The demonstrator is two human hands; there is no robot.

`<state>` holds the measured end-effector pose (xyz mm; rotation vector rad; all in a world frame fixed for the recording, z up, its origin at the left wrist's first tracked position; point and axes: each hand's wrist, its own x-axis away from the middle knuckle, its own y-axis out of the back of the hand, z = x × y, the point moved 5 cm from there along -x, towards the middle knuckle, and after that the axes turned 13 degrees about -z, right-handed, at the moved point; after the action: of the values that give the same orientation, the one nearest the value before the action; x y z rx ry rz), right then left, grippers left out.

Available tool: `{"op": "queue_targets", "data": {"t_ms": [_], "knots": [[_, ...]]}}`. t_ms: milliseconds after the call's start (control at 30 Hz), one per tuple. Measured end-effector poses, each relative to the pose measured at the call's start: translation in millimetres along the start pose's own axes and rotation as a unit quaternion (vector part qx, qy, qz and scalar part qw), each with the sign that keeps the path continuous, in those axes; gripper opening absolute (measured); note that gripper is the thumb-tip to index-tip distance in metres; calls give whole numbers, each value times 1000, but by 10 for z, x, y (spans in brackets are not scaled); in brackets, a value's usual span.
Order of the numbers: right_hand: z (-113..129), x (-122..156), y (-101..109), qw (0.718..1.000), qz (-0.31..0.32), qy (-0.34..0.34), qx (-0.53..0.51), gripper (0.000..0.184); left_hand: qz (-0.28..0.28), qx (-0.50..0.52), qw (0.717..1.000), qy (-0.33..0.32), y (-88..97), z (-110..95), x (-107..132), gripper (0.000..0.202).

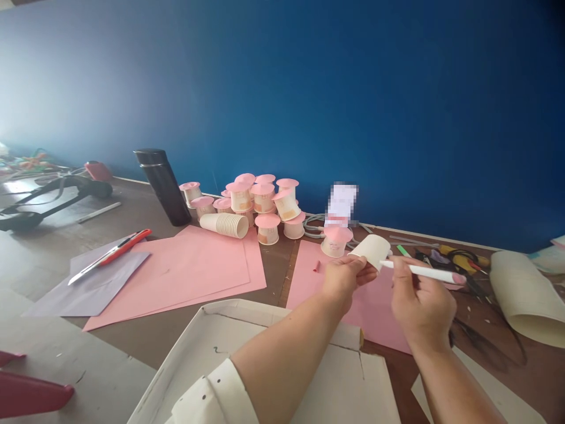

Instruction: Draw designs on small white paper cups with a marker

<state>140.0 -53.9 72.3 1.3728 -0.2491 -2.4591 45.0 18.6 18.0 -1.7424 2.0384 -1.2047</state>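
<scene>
My left hand [346,280] is closed on a white paper cup [371,251], which is tilted on its side. In my right hand [421,303] is a white marker [435,273] with a pink end. Its tip points left and is at the edge of the cup; whether it touches, I cannot tell. Behind my left hand stands an upside-down-looking paper cup [334,247] topped by a pink paper disc [338,234]. Beneath both hands lies a pink sheet [304,282], with a small red cap [316,266] on it.
Several disc-topped cups [263,200] are stacked near the blue wall. A nested row of cups [223,225] lies before them on pink sheets [185,271]. A black flask [162,187], a red utility knife [110,254], cables [470,256] and a large cream roll [525,294] surround the work area.
</scene>
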Motion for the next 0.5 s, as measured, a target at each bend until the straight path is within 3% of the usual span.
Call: {"op": "queue_targets", "data": {"t_ms": [100, 200, 333, 500], "knots": [[8, -25, 52, 986, -36, -97, -133, 39, 15, 58, 998, 8, -31, -39, 20, 11], [-146, -14, 17, 954, -79, -212, -198, 37, 22, 97, 995, 25, -44, -70, 36, 7], [-402, 76, -229, 888, -10, -369, -274, 50, 61, 113, 990, 53, -66, -60, 66, 8], [-432, 109, -406, 814, 45, -422, -397, 49, 88, 84, 988, 96, -85, 16, 126, 8]]}}
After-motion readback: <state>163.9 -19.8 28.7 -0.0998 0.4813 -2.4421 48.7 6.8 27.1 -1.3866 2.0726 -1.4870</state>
